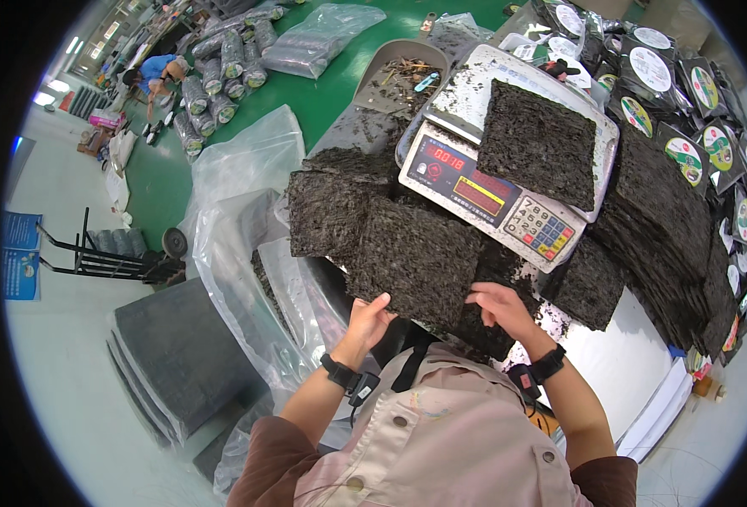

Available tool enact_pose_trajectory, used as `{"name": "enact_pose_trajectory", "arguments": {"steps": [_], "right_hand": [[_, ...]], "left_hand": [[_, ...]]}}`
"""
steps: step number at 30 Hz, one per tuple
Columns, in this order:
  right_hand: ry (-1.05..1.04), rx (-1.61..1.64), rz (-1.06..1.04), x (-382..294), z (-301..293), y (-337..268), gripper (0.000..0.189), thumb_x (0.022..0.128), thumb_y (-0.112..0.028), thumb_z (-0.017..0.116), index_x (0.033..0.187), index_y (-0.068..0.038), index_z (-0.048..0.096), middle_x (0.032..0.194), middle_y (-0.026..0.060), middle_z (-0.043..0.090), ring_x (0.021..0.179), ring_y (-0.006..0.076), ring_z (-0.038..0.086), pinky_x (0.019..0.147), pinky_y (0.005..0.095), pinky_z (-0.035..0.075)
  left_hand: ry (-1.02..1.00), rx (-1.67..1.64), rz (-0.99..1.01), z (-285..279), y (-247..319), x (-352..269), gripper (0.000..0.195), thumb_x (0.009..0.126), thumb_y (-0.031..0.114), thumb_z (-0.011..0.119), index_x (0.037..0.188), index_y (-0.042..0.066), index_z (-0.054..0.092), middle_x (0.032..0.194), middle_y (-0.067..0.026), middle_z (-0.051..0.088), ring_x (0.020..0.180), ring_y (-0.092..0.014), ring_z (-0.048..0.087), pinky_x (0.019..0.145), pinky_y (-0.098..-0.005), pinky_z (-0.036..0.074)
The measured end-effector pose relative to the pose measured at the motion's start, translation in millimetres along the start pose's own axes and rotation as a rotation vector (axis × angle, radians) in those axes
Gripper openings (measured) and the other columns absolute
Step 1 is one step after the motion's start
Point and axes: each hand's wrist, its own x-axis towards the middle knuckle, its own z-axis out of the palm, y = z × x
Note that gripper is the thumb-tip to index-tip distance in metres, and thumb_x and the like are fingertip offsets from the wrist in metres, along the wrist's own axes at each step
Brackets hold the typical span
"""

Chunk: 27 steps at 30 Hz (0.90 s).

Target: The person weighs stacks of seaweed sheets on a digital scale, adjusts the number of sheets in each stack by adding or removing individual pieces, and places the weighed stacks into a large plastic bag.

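A square sheet of dried seaweed lies before me, dark and rough. My left hand pinches its near left edge, thumb on top. At the sheet's right edge is my right hand, fingers curled; whether they grip the edge is unclear. Another seaweed piece lies to the left, beside the held sheet. Beyond my right hand stands a digital scale with a lit red display and a keypad. One seaweed sheet rests tilted across its pan, overhanging the front panel.
Right of the scale lies a thick seaweed stack, with labelled black packets behind. A dustpan holds debris. A large clear plastic bag stands at left, near grey boards. A person bends near wrapped bundles.
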Motion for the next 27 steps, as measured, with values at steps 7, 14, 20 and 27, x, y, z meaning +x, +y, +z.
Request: {"name": "enact_pose_trajectory", "arguments": {"steps": [7,14,20,27], "right_hand": [[0.032,0.020,-0.051,0.4,2.1,6.1,0.021,0.082,-0.016,0.067,0.075,-0.004,0.052,0.060,0.0002,0.053,0.048,0.0078,0.050,0.043,0.0223,0.038],[0.205,-0.507,-0.397,-33.1,-17.6,-18.2,0.018,0.076,-0.003,0.067,0.066,0.001,0.052,0.062,0.0072,0.058,0.058,0.0149,0.061,0.051,0.0247,0.045],[0.447,-0.791,-1.023,-30.3,-34.2,-23.4,0.041,0.061,0.019,0.054,0.090,-0.006,0.068,0.105,0.0128,0.058,0.091,0.0256,0.060,0.078,0.0305,0.051],[0.544,-0.857,-1.084,-36.6,-50.3,-19.0,0.037,0.064,0.021,0.053,0.087,-0.006,0.066,0.114,0.0153,0.051,0.100,0.0277,0.055,0.081,0.0333,0.052]], "left_hand": [[-0.153,-0.029,-0.093,-10.9,-10.0,-4.1,0.047,0.082,0.014,0.066,0.124,0.006,0.046,0.124,-0.0105,0.053,0.111,-0.028,0.053,0.092,-0.0485,0.045],[0.078,0.261,0.011,-5.8,6.4,20.1,0.031,0.090,0.020,0.057,0.117,0.007,0.053,0.113,-0.0050,0.057,0.103,-0.022,0.057,0.087,-0.0411,0.048],[-0.062,0.223,0.058,61.6,35.8,28.8,0.034,0.093,0.017,0.052,0.124,0.005,0.051,0.108,-0.0023,0.057,0.098,-0.011,0.054,0.089,-0.0245,0.043],[-0.140,0.354,0.131,86.5,39.7,28.7,0.033,0.081,0.001,0.064,0.112,0.004,0.055,0.099,0.0008,0.058,0.086,-0.007,0.054,0.078,-0.0216,0.044]]}}
